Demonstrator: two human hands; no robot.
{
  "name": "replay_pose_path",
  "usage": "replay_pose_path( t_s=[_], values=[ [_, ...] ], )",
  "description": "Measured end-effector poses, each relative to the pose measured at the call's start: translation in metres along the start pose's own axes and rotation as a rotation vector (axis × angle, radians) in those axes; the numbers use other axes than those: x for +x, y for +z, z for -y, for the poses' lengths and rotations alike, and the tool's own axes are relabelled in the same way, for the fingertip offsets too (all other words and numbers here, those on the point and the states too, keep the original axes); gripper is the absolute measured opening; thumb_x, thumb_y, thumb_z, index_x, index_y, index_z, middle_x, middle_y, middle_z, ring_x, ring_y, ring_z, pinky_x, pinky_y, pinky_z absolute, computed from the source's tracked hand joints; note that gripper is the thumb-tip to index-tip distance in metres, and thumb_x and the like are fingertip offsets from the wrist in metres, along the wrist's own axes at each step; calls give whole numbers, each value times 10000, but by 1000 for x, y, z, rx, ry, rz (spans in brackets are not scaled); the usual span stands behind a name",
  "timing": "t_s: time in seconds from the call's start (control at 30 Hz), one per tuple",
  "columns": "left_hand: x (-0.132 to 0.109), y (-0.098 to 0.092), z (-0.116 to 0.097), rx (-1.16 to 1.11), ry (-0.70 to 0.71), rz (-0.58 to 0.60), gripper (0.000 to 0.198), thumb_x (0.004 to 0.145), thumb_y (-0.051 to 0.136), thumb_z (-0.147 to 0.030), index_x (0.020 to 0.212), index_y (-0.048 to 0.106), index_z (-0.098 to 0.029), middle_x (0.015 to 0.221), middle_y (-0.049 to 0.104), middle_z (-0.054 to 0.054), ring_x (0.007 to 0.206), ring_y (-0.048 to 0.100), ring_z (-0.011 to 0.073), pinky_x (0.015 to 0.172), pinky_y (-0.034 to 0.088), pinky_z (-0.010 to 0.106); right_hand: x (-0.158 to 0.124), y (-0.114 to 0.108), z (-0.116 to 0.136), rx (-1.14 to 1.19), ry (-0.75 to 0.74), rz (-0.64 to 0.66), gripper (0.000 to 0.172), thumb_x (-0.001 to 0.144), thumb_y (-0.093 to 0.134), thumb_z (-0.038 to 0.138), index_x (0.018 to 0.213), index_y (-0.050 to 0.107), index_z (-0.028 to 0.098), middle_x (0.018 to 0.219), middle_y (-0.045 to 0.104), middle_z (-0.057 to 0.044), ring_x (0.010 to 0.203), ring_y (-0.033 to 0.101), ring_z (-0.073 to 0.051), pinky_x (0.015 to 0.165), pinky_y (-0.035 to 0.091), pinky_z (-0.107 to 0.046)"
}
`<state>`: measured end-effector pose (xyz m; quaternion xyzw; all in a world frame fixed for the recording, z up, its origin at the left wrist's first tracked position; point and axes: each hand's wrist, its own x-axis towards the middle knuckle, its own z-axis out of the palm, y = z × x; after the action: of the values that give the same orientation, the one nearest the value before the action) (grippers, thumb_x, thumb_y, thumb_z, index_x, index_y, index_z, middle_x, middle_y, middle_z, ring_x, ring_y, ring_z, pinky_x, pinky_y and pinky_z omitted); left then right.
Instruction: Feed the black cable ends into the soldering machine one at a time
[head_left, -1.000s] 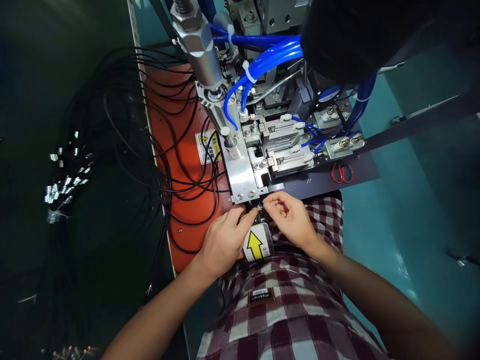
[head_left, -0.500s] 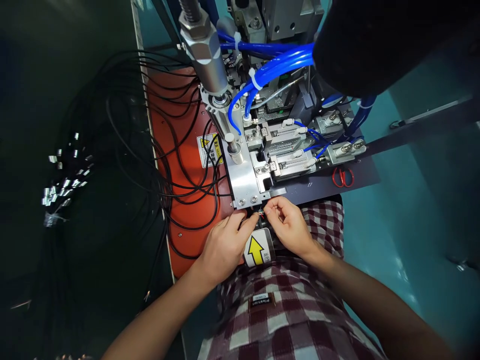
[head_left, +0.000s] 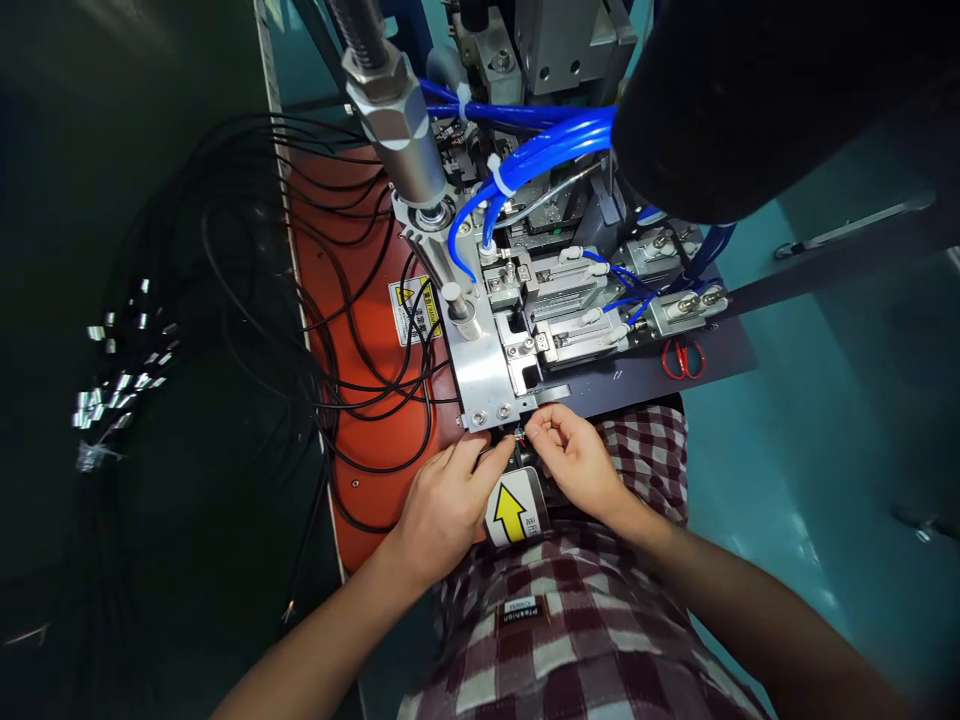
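Observation:
In front of the machine's metal block (head_left: 484, 385), my two hands meet around a small cable end (head_left: 519, 437) with thin coloured wires, white and red among them. My left hand (head_left: 448, 497) is closed, its thumb and forefinger on the cable end from the left. From the other side my right hand (head_left: 574, 460) pinches at the fine wires with thumb and forefinger, its other fingers curled. The exact grip and the wire tips are too small to make out. Just below lies a label with a yellow arrow (head_left: 510, 513).
Black cables (head_left: 360, 375) loop across the red machine base (head_left: 375, 490) to a bundle with shiny ends (head_left: 120, 395) at left. Blue air hoses (head_left: 555, 140) arch above. Small pneumatic cylinders (head_left: 581, 335) and red-handled scissors (head_left: 683, 358) are at right.
The whole view has shifted slightly, so the machine sits a little lower and further left. Both hands keep their pinch at the cable end, with hardly any movement.

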<state>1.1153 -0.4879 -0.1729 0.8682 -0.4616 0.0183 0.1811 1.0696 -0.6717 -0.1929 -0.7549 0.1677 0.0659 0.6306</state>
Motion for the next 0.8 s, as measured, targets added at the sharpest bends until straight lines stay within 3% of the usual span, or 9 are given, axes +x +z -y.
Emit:
replay_pose_path(
  t_s=[0.1, 0.3, 0.57, 0.7, 0.8],
  values=[
    [0, -1, 0, -22, 1, 10, 345, 891, 454, -76, 1219, 553, -115, 987, 620, 119, 839, 624, 217, 705, 561, 317, 0, -6, 4, -28, 18, -4, 171, 914, 517, 322, 808, 549, 191, 626, 514, 24, 488, 431, -108, 436, 341, -237],
    [6, -3, -2, -82, 3, -47, 250, 898, 466, -83, 1114, 590, -72, 886, 654, 111, 793, 637, 208, 704, 566, 315, -2, 0, 19, -195, -182, -84, 102, 901, 545, 257, 844, 589, 185, 713, 573, -9, 578, 501, -127, 550, 414, -254],
    [4, -2, -1, -53, -2, -43, 262, 920, 437, -117, 1130, 590, -88, 924, 654, 124, 845, 639, 211, 738, 556, 314, -4, 0, 15, -402, -291, -96, 137, 937, 475, 226, 857, 576, 179, 804, 607, -37, 703, 558, -153, 678, 418, -279],
    [2, -1, -1, -21, 6, -39, 271, 919, 439, -111, 1143, 589, -91, 932, 639, 122, 840, 621, 209, 717, 536, 303, -4, 1, 14, -435, -247, -82, 151, 934, 453, 218, 842, 567, 181, 815, 614, -45, 712, 552, -164, 672, 406, -289],
    [2, -4, -3, 33, 9, -31, 277, 915, 439, -97, 1143, 596, -91, 933, 621, 123, 837, 593, 214, 695, 509, 307, 2, 3, 10, -257, -90, -54, 154, 914, 479, 248, 813, 573, 179, 745, 603, -25, 657, 538, -150, 608, 401, -271]
  ],
)
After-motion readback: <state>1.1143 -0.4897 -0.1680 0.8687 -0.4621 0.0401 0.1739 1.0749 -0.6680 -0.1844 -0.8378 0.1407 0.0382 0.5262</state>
